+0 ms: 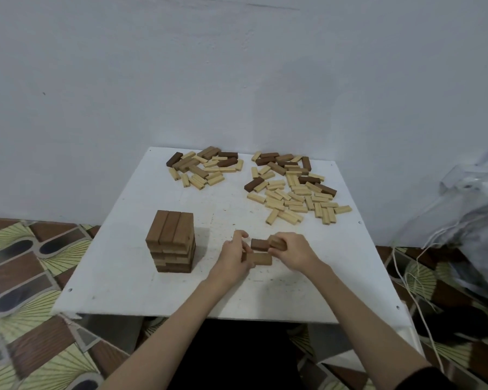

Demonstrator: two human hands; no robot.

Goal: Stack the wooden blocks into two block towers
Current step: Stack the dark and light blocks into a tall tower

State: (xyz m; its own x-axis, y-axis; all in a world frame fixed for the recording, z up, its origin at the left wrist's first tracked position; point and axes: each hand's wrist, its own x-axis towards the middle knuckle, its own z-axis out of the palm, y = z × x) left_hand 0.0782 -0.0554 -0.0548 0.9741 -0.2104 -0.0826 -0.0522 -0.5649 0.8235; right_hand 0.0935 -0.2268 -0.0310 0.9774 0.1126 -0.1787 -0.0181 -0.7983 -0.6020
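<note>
**Now both hands on the second tower's first blocks**

Right hand curls its fingers around a brown block, pinching it at the hand's 9 o'clock. Left hand grips the end of a tan block lying flat on the white table; a darker block sits between the hands. At 9 o'clock from them stands the finished tower, upright. Loose piles lie at 12 o'clock and 1 o'clock, well apart.
</note>
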